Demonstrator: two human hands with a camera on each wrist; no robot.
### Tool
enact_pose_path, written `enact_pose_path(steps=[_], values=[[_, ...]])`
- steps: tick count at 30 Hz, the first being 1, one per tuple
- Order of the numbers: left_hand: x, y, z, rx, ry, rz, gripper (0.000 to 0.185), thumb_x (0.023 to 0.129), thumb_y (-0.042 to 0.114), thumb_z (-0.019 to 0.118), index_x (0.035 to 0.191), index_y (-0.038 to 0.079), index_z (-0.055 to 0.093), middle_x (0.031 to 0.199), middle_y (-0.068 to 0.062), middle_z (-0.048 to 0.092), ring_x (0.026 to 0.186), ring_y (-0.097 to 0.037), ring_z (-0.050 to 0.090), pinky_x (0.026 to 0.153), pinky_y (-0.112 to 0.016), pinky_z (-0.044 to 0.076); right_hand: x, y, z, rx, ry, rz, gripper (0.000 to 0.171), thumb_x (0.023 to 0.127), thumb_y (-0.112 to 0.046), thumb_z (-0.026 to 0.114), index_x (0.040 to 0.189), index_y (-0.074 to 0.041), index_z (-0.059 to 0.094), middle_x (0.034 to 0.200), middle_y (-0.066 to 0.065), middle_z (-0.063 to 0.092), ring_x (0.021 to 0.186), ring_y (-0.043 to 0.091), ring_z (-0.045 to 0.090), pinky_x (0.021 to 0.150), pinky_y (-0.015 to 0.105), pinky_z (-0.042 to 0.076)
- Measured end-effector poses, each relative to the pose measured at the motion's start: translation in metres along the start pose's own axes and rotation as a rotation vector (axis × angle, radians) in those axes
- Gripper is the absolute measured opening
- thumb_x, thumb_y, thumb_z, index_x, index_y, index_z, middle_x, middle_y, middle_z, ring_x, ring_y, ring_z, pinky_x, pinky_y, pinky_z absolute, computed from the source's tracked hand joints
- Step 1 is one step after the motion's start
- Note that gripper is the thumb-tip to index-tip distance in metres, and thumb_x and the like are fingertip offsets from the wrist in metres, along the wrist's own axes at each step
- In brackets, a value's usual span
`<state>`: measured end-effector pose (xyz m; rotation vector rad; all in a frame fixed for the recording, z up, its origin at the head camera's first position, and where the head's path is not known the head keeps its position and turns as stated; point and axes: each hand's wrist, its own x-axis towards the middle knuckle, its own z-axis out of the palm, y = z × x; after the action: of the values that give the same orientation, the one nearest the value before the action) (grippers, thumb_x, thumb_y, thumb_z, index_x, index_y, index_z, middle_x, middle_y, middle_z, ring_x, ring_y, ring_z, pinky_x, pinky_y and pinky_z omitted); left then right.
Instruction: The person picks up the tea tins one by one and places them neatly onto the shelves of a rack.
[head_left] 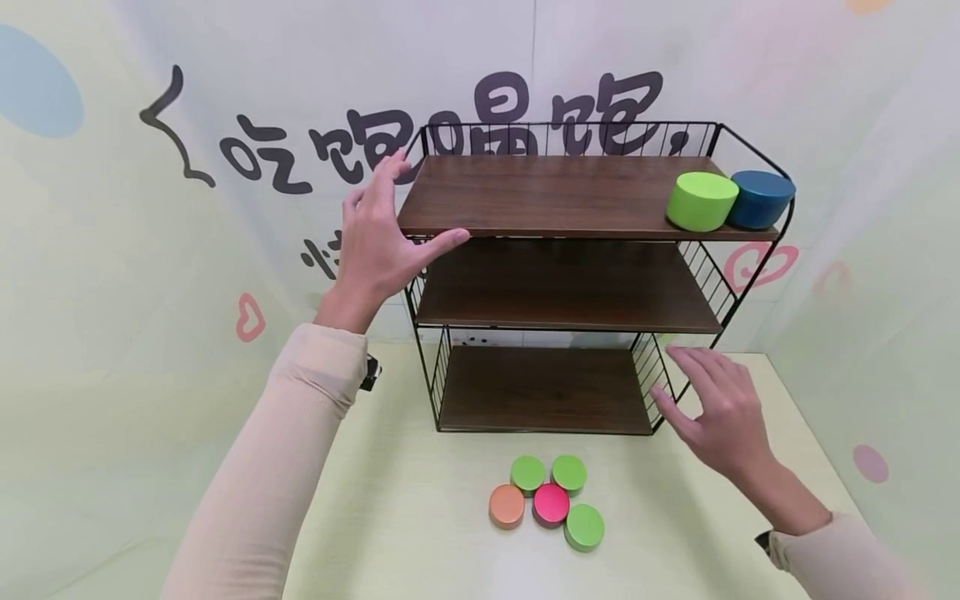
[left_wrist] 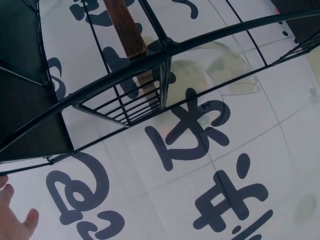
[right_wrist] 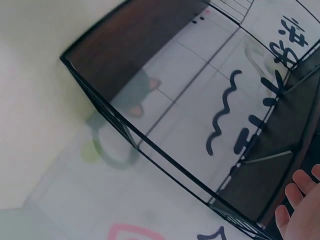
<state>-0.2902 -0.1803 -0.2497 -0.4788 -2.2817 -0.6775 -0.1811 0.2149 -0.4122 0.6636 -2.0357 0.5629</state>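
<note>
The left hand (head_left: pixel 378 237), grip spread, rests against the top left corner of the wire shelf rack (head_left: pixel 562 279) standing on the bench (head_left: pixel 405 517). The right hand (head_left: pixel 716 408), fingers spread, hovers by its lower right side, holding nothing.

The left hand (head_left: pixel 378 237) is raised at the far left, fingers spread and straight (thumb pointing right). The right hand (head_left: pixel 718 408) hovers lower, near right, fingers loosely extended.
</note>
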Motion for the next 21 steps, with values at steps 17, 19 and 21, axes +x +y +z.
enact_pose_path(steps=[17,19,21], values=[[0.0,-0.001,0.001,-0.007,0.01,0.008,0.105,0.074,0.062,0.078,0.153,0.008,0.034,0.157,-0.004,0.037,0.145,-0.006,0.028,0.114,-0.04,0.021,-0.065,-0.016,0.03,0.069,-0.216,0.046,0.061,0.101,-0.053,0.045,0.121,0.0,0.067,0.111,0.014,0.07,0.104,0.034,0.061,0.083,0.048,0.042],[0.0,-0.001,0.001,-0.01,0.01,0.01,0.105,0.074,0.062,0.078,0.153,0.008,0.034,0.157,-0.005,0.037,0.145,-0.006,0.027,0.114,-0.04,0.021,-0.072,-0.017,0.032,0.08,-0.24,0.061,0.061,0.101,-0.053,0.045,0.121,0.0,0.067,0.112,0.015,0.069,0.106,0.035,0.06,0.085,0.048,0.042],[0.0,-0.001,0.001,-0.011,0.011,0.009,0.105,0.074,0.062,0.079,0.153,0.009,0.034,0.157,-0.005,0.037,0.145,-0.006,0.028,0.114,-0.039,0.021,-0.079,-0.019,0.035,0.088,-0.261,0.06,0.06,0.102,-0.053,0.045,0.121,-0.001,0.067,0.112,0.014,0.07,0.106,0.034,0.061,0.086,0.047,0.042]])
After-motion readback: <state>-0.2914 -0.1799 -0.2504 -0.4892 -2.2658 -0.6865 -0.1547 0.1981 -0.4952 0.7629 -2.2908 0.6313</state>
